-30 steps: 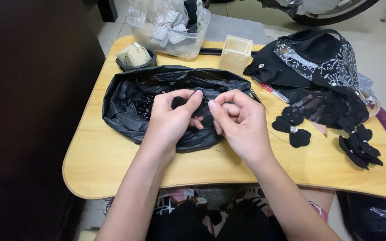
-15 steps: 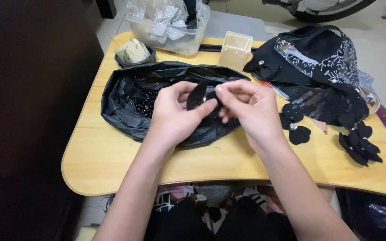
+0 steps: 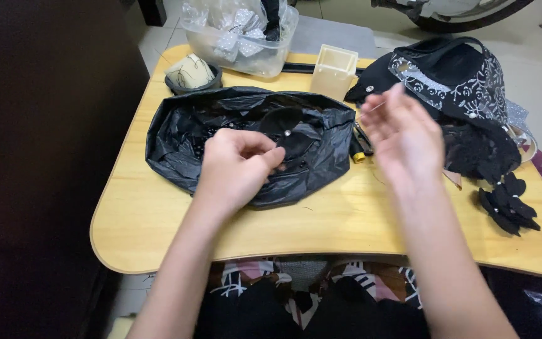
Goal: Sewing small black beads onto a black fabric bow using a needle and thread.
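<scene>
Two hands: left hand (image 3: 236,164) over black bag (image 3: 177,141), right hand (image 3: 403,135) perhaps pinching thread.

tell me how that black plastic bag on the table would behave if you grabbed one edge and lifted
The black plastic bag looks thin and crinkled, so it would likely hang floppy rather than keep its shape. It probably weighs little itself, but small beads seem to lie in its folds, so they might spill. Its glossy film may feel slippery.

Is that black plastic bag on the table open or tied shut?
Open. The black plastic bag lies spread on the wooden table, mouth gaping, with small dark pieces visible inside.
</scene>
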